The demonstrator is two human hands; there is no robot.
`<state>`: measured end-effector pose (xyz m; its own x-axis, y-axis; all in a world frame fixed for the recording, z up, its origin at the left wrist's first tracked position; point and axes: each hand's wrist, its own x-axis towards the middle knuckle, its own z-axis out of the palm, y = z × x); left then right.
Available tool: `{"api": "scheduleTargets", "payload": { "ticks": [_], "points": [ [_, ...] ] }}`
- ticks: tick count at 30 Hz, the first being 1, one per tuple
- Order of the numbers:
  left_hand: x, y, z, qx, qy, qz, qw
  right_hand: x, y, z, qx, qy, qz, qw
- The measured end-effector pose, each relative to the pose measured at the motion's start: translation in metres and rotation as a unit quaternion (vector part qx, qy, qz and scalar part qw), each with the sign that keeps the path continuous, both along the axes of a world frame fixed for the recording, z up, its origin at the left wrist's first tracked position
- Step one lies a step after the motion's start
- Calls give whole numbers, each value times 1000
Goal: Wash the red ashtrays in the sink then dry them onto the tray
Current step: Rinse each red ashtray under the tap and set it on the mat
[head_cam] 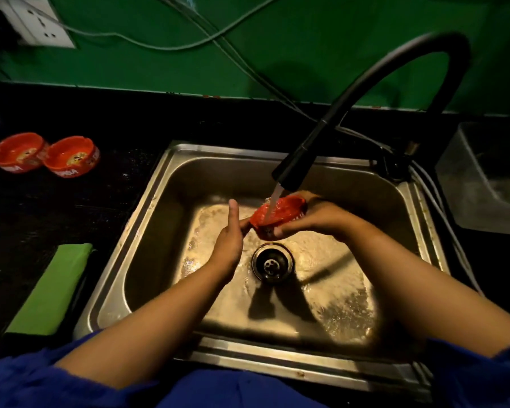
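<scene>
A red ashtray (278, 213) is tilted under the running water of the black faucet (295, 169), above the steel sink (147, 219). My right hand (315, 217) grips it from the right, fingers curled round its rim. My left hand (228, 240) touches its left edge with the fingers, thumb pointing up. Two more red ashtrays (17, 151) (71, 156) stand side by side on the dark counter at the far left. A clear plastic tray (483, 175) sits on the counter right of the sink.
A green cloth (52, 290) lies on the counter left of the sink. The drain (273, 263) is in the basin's middle, with water pooled around it. Cables (218, 39) and a wall socket (33, 22) hang on the green wall behind.
</scene>
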<state>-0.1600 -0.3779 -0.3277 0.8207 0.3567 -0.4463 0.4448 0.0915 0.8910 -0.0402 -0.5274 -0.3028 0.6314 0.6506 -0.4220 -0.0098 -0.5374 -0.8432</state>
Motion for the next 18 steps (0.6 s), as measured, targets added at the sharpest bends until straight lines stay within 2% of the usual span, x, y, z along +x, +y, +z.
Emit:
{"api": "scheduleTargets", "payload": {
  "ticks": [4,7,9,14,18],
  "points": [
    [-13,0,2,53,-64,109,991,-25,0,-14,108,149,-34,982],
    [-14,9,12,74,-119,138,980,-40,15,-31,183,192,-83,961],
    [-12,18,14,83,-123,149,978,-45,27,-38,206,159,-95,961],
    [-6,32,19,81,-117,125,982,-44,47,-32,199,6,-135,971],
    [10,32,17,14,-65,51,996,-31,48,-26,142,-121,-116,976]
  ]
}}
